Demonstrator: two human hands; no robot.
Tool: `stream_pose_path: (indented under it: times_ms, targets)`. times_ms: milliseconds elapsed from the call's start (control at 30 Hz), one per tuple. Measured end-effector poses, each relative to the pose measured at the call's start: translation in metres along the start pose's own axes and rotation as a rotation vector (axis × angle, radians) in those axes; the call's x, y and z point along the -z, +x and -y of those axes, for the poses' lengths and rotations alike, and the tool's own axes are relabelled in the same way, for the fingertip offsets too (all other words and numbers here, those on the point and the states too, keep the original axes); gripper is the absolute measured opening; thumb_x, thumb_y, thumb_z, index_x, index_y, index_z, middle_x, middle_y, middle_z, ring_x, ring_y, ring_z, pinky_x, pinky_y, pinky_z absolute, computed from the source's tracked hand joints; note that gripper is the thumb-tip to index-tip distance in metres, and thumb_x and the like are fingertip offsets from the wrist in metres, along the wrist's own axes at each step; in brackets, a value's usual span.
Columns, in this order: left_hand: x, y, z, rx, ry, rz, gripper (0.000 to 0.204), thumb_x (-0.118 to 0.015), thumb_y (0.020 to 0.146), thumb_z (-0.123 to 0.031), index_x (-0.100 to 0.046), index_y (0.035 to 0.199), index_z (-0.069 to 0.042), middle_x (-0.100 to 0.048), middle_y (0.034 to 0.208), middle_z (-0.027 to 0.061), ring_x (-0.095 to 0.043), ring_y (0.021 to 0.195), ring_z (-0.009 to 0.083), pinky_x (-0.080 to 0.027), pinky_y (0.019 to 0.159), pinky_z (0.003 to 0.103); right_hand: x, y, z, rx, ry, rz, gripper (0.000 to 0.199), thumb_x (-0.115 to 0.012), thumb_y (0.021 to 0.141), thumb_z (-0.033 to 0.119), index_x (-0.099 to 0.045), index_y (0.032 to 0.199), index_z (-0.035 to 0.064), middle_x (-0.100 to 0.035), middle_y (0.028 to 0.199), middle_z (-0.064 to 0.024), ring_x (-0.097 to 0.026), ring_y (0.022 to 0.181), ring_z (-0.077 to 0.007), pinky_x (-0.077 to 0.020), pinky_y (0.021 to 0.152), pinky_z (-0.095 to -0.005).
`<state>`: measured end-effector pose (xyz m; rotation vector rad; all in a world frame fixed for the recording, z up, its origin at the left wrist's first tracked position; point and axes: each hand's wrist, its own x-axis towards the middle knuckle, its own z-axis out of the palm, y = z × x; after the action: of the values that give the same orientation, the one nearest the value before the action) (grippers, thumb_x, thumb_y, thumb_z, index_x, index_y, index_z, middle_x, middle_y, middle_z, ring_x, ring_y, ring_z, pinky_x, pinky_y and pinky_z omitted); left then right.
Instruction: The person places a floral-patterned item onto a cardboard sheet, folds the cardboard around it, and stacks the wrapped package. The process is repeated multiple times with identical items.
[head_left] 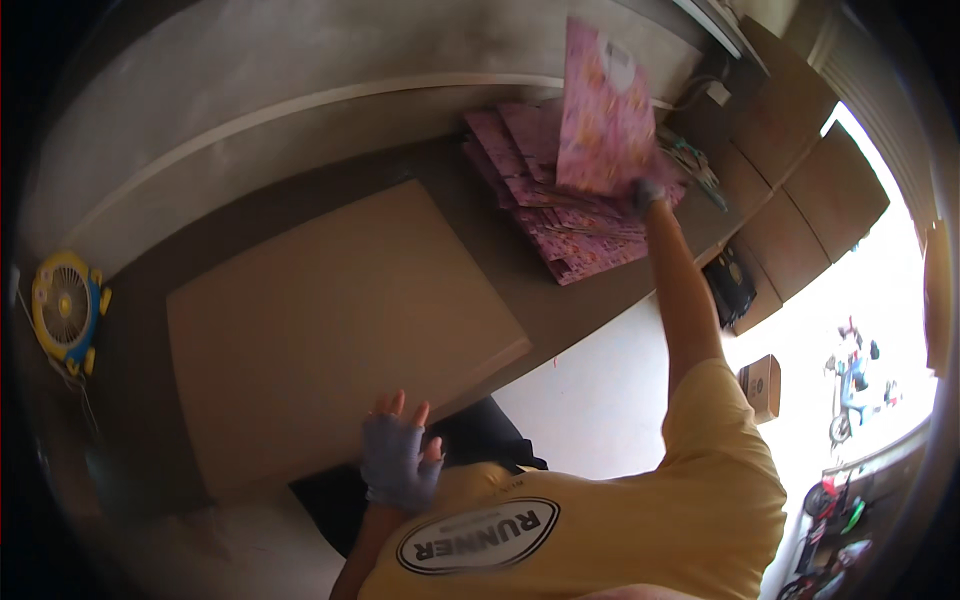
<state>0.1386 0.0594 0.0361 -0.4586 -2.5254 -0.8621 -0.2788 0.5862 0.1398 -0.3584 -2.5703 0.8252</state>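
My right hand [649,193], in a grey glove and slightly blurred, reaches out to the far right. It grips the lower edge of a pink patterned flat sheet [607,115] with a pale oval patch near its top. The sheet stands tilted up over a loose stack of similar pink pieces [580,240]. My left hand [400,460], in a grey fingerless glove, hovers by the near edge of a large flat brown cardboard [340,310]. Its fingers are spread and hold nothing. I cannot tell whether it touches the cardboard.
A small yellow and blue fan [66,305] stands at the table's left end. Greenish items [700,170] lie beside the pink stack. Stacked cardboard boxes [800,210] are at the right, with another box [761,388] on the floor. A wall runs along the table's [540,310] back.
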Motion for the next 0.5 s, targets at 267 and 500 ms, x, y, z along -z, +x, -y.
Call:
stream_pose_path:
  times_ms: [267,500]
  targets:
    - [0.033,-0.011,0.046,0.194,0.304,0.02,0.061,-0.06,0.083,-0.032,-0.041,0.137,-0.009,-0.038,0.14,0.0222,-0.037,0.127,0.0454,-0.03,0.103,0.056,-0.088,-0.061,-0.006,-0.341,0.933,-0.098,0.046,-0.064,0.081,0.028,-0.053,0.115,-0.0016,-0.059,0.099,-0.0097,-0.056,0.082,-0.0216,-0.05,0.071,-0.0378]
    - [0.015,-0.018,0.076,0.136,0.361,0.021,0.043,-0.059,0.082,-0.035,-0.055,0.117,-0.01,-0.049,0.128,0.0152,-0.044,0.122,0.0356,-0.036,0.099,0.05,-0.137,-0.27,0.156,1.113,-0.3,0.002,0.056,-0.063,0.085,0.036,-0.049,0.128,0.0039,-0.061,0.101,-0.0098,-0.059,0.091,-0.0165,-0.05,0.073,-0.0315]
